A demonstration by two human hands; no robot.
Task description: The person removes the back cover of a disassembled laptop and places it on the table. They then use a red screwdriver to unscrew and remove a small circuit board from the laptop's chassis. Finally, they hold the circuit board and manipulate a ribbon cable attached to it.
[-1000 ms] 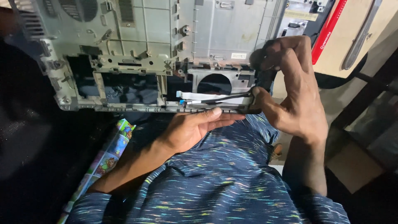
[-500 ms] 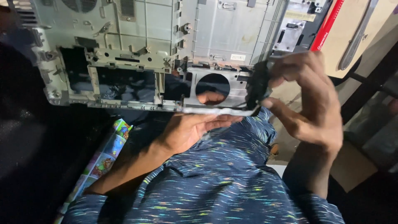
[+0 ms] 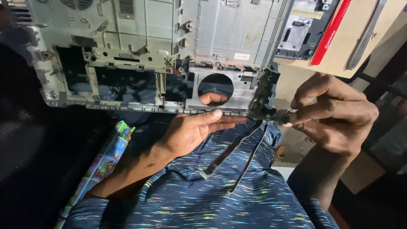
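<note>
Item one: grey laptop base shell [image 3: 140, 55], inner side up, above my lap. My left hand [image 3: 190, 131] props its near edge, fingers underneath. My right hand [image 3: 335, 114] pinches a small part [image 3: 277, 116] at the shell's right corner; two flat cables [image 3: 237, 157] dangle below.

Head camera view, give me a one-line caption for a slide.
Left hand steadies a grey laptop chassis while right hand pinches a small part trailing two flat cables.
</note>
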